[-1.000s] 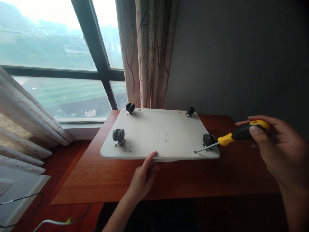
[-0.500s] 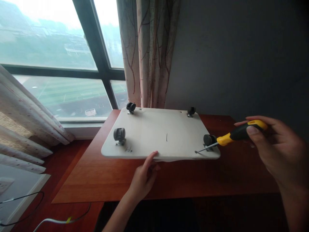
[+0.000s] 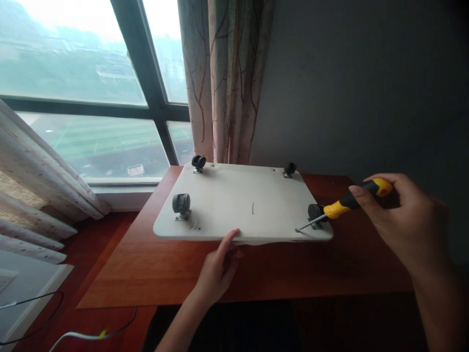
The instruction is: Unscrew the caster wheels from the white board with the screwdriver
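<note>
White and smooth, the board [image 3: 223, 195] lies across the middle of the frame on a reddish wooden table [image 3: 176, 274], looking stiff, fairly weighty, probably easiest to lift by opposite rounded edges. Black casters [image 3: 181, 204] stand at its corners, wheels on shiny metal plates [image 3: 182, 215]. Bottom centre, the left hand [image 3: 214, 278] lays an extended index finger on the near edge, other fingers curled; whether they grip underneath, I cannot tell. Over at right, the right hand [image 3: 414, 230] closes its fingers round a yellow-and-black screwdriver [image 3: 343, 203], light and rigid-looking, with a chunky handle to hold, thin shaft slanting down near the lower-right caster.
</note>
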### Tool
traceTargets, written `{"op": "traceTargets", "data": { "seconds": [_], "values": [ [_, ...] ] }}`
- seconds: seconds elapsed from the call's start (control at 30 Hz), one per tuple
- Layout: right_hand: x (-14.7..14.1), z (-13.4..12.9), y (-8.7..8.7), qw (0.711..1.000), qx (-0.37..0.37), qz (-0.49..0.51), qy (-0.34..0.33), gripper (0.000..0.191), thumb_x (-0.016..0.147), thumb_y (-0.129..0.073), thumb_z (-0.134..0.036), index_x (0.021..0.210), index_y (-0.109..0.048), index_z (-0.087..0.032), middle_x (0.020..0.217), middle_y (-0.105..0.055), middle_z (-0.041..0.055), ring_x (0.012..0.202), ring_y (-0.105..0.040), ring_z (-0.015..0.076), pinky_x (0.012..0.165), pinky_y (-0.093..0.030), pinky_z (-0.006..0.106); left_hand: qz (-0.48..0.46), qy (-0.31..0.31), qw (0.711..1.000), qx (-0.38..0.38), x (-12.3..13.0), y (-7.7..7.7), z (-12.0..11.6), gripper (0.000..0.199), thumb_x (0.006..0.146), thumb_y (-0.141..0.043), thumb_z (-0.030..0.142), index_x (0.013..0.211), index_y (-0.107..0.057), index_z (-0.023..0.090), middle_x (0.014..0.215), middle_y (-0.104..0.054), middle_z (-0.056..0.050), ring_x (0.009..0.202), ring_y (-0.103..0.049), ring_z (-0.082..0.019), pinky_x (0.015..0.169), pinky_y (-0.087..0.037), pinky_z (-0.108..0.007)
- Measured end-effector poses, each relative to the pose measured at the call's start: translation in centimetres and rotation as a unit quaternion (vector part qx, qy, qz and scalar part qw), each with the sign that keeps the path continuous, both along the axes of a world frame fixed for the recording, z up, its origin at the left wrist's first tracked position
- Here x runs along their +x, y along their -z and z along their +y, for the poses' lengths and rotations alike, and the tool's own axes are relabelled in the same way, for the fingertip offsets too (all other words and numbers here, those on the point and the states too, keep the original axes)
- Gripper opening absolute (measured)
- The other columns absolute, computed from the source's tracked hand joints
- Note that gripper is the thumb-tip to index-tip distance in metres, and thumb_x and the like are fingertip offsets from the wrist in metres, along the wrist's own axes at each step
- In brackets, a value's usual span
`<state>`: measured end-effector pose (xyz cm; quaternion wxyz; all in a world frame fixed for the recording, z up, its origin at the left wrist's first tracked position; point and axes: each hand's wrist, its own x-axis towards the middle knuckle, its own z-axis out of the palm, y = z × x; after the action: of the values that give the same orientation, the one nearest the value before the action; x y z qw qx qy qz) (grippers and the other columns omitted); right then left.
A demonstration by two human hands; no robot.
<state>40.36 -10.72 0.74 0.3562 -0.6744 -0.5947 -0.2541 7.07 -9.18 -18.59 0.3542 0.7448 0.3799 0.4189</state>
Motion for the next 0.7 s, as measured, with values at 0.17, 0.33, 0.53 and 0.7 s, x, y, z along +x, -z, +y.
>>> {"op": "traceTargets", "data": {
  "seconds": [0.17, 0.33, 0.53, 0.7],
  "values": [
    [-1.3, 1.1, -0.9, 0.999, -0.018, -0.047, -0.002, 0.044, 0.086, -0.066, -0.061, 0.095, -0.066, -0.018, 0.08, -0.069, 0.0069, 0.068, -0.065, 0.0251, 0.062, -0.042, 0.034, 0.0, 0.004, 1.0, 0.001, 0.0, -0.1, 0.0, 0.059, 0.099, -0.048, 0.016, 0.153, -0.032, 0.033, 0.093, -0.071, 0.0, 0.076, -0.067, -0.011, 0.074, -0.053, -0.02],
    [-2.7, 1.1, -2.7, 0.982, -0.135, 0.042, -0.124, 0.036, 0.09, -0.062, -0.039, 0.124, -0.063, -0.026, 0.097, -0.074, 0.0004, 0.073, -0.066, 0.0166, 0.071, -0.048, 0.027, 0.003, 0.001, 1.0, -0.001, 0.0, -0.1, 0.0, 0.059, 0.098, -0.048, 0.015, 0.153, -0.032, 0.033, 0.093, -0.071, 0.0, 0.078, -0.068, -0.012, 0.074, -0.053, -0.02],
    [-3.1, 0.8, -4.1, 0.982, -0.178, -0.062, -0.009, 0.041, 0.089, -0.054, -0.066, 0.103, -0.067, -0.03, 0.084, -0.072, 0.0012, 0.068, -0.063, 0.0227, 0.057, -0.038, 0.032, 0.004, 0.004, 1.0, -0.002, 0.0, 0.0, 0.1, 0.059, 0.098, -0.049, 0.015, 0.153, -0.032, 0.031, 0.092, -0.071, 0.0, 0.076, -0.068, -0.012, 0.072, -0.052, -0.02],
    [-2.6, 0.9, -4.9, 0.976, -0.199, -0.076, -0.035, 0.04, 0.092, -0.05, -0.064, 0.098, -0.069, -0.03, 0.087, -0.074, 0.0019, 0.076, -0.066, 0.0248, 0.062, -0.041, 0.033, 0.0, 0.005, 1.0, 0.0, 0.0, 0.2, 0.1, 0.058, 0.098, -0.049, 0.016, 0.152, -0.033, 0.029, 0.092, -0.071, -0.001, 0.074, -0.067, -0.012, 0.072, -0.052, -0.021]
  ]
}}
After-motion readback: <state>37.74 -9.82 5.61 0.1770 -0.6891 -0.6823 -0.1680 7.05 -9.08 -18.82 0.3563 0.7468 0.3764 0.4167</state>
